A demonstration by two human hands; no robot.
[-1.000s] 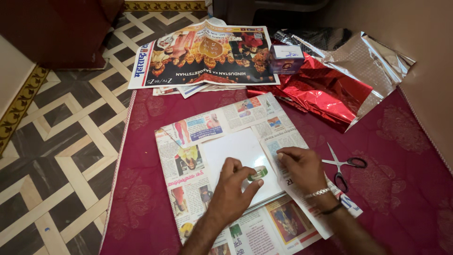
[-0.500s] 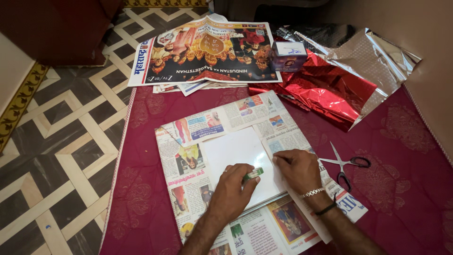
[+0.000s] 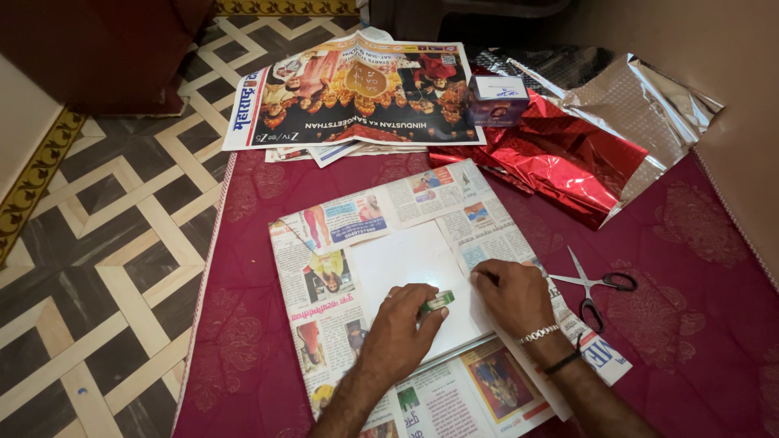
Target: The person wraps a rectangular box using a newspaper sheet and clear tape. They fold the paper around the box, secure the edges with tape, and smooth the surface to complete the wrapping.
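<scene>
head view, one entry per item.

- left hand (image 3: pixel 403 328): closed on a small green roll of tape (image 3: pixel 436 303), pinched between thumb and fingers, knuckles resting on the white panel; held low, likely so the roll stays next to the seam.
- right hand (image 3: pixel 513 294): fingers curled and pressed flat at the right edge of the panel, gripping nothing that shows; it appears to pin a newspaper flap down. silver bracelet and dark band at the wrist.
- white panel (image 3: pixel 410 272): flat rectangular piece lying in the middle of the newspaper sheet (image 3: pixel 341 235), whose margins stick out on all sides, room enough for folding over.
- scissors (image 3: pixel 596 285): dark handles, blades apart, lying just beside the right hand on the cloth, within reach.
- maroon cloth (image 3: pixel 243 324): patterned cover under everything, serving as the work surface.
- red foil wrap (image 3: pixel 568 162): crumpled, silver underside showing, set back well apart from the hands.
- small box (image 3: pixel 497 99): resting at the foil's far edge.
- folded newspapers (image 3: pixel 357 89): stacked beyond the sheet.
- tiled floor (image 3: pixel 105 235): geometric pattern, to the left.
</scene>
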